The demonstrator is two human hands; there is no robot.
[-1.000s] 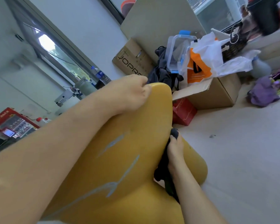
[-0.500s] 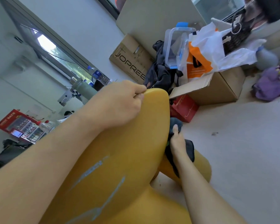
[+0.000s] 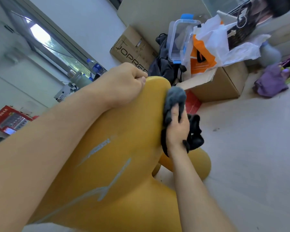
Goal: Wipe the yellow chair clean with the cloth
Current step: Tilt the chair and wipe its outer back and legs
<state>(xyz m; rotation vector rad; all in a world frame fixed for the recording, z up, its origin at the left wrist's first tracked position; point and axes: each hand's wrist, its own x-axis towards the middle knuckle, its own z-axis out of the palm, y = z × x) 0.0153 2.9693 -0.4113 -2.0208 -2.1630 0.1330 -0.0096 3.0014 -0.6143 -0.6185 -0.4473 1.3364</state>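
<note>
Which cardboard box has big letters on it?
The closed cardboard box leaning by the wall, printed JOPRE. The open cardboard box nearby shows no letters.

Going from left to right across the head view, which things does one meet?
Red box → left hand gripping the chair → cloth → open cardboard box → purple fabric.

Cluttered spare room at home.
At my 12 o'clock, cardboard boxes [image 3: 224, 84] and plastic bags [image 3: 224, 42]; bottles [image 3: 96, 66] by the window [image 3: 57, 49] at 10; purple clothing [image 3: 271, 81] on the floor [image 3: 249, 139] at 2.
</note>
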